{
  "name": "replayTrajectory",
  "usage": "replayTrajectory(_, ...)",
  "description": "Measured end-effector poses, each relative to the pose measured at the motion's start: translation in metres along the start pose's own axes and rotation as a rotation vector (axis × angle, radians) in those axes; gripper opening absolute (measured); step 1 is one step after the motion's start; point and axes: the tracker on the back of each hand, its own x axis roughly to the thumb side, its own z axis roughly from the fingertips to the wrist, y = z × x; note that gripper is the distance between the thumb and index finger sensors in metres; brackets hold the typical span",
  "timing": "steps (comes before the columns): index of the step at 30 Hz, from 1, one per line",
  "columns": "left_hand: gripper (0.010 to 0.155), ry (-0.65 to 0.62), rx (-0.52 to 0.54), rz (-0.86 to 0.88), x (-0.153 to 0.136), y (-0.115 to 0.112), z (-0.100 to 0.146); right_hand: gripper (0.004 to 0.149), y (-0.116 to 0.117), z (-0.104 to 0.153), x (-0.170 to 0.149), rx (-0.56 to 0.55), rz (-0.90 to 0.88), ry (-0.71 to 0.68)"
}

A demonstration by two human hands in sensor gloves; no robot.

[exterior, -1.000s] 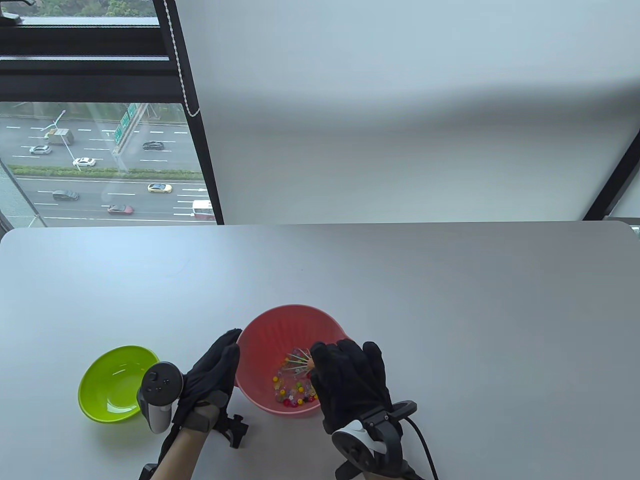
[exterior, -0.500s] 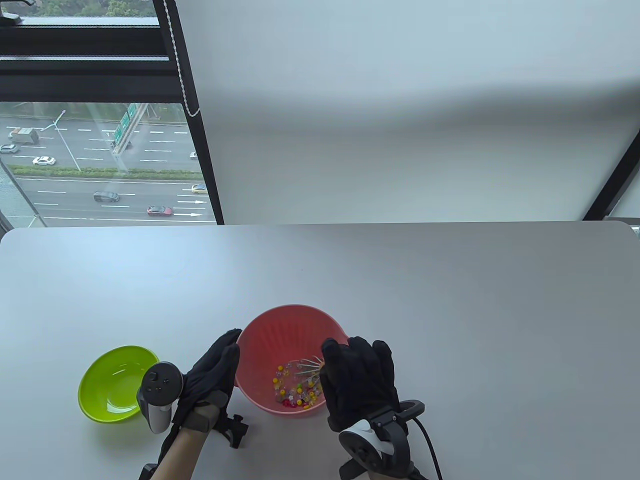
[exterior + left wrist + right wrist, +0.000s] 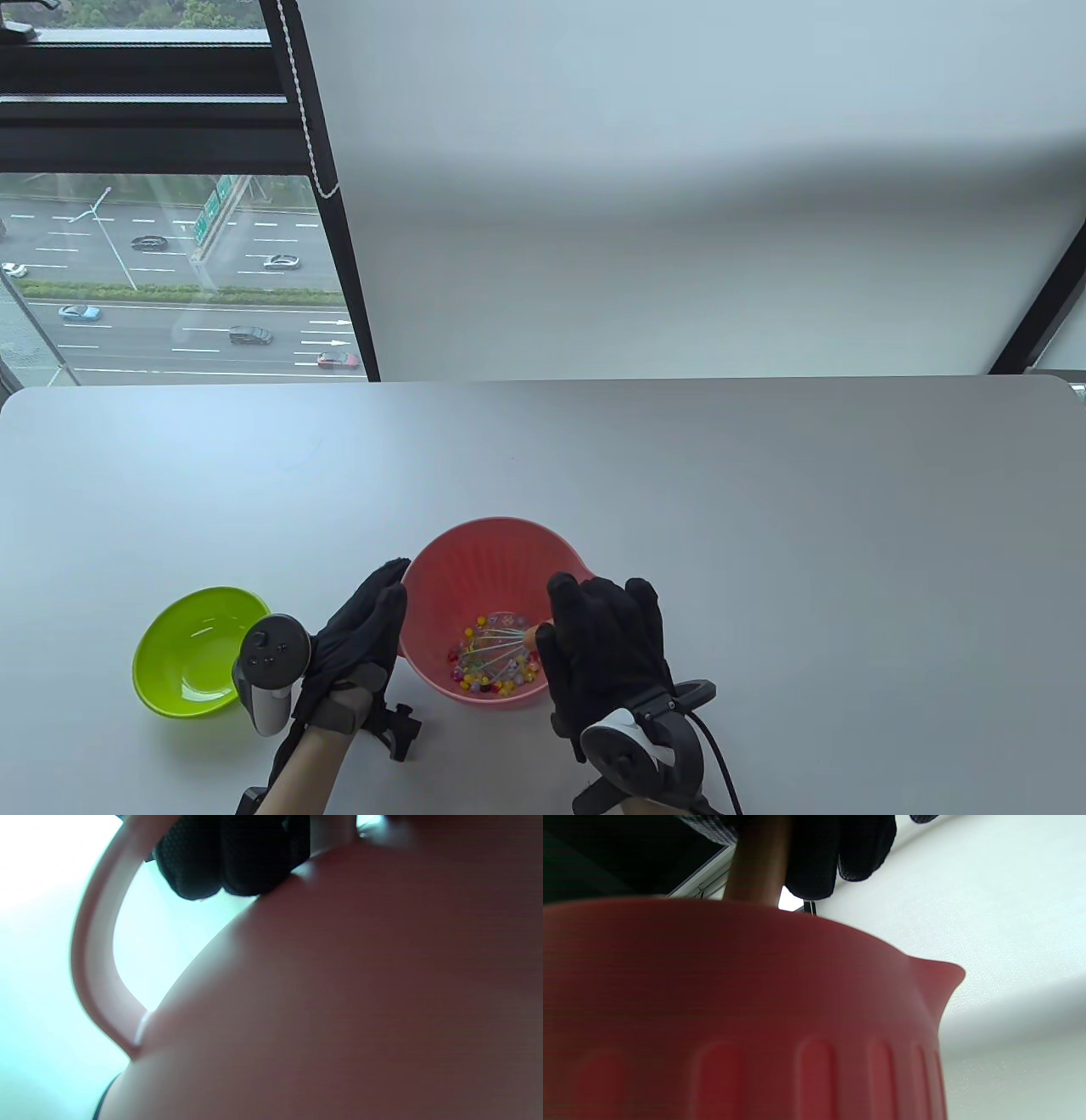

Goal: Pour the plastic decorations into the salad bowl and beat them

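A pink salad bowl with a spout and a handle stands near the table's front edge. Several small coloured plastic decorations lie on its bottom. My right hand grips the wooden handle of a wire whisk, whose wires reach down among the decorations. My left hand rests with straight fingers against the bowl's left outer wall; its fingertips touch the wall by the handle loop. The right wrist view shows the bowl's ribbed outside and spout.
An empty lime-green bowl sits to the left of my left hand. The white table stretches back to a window and a white wall.
The whisk head has swung from the bowl's right side toward its centre-left, scattering the decorations leftward. My right hand shifted slightly with it. The left hand has stayed still.
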Motion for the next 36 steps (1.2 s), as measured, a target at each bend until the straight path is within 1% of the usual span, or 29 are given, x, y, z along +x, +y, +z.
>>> replayTrajectory(2,0.065,0.0,0.0,0.0,0.0,0.0,0.0,0.062,0.001,0.0,0.003,0.004,0.014,-0.015)
replayTrajectory(7,0.065,0.0,0.0,0.0,0.0,0.0,0.0,0.069,0.004,0.001,0.007,0.017,0.044,-0.043)
replayTrajectory(10,0.065,0.0,0.0,0.0,0.0,0.0,0.0,0.068,0.006,0.002,0.009,0.025,0.093,-0.074)
replayTrajectory(16,0.065,0.0,0.0,0.0,0.0,0.0,0.0,0.064,0.005,0.001,0.009,0.015,0.116,-0.086)
replayTrajectory(32,0.065,0.0,0.0,0.0,0.0,0.0,0.0,0.061,-0.007,-0.002,0.0,-0.041,0.095,-0.041)
replayTrajectory(36,0.065,0.0,0.0,0.0,0.0,0.0,0.0,0.06,-0.008,-0.003,-0.003,-0.044,0.044,-0.006)
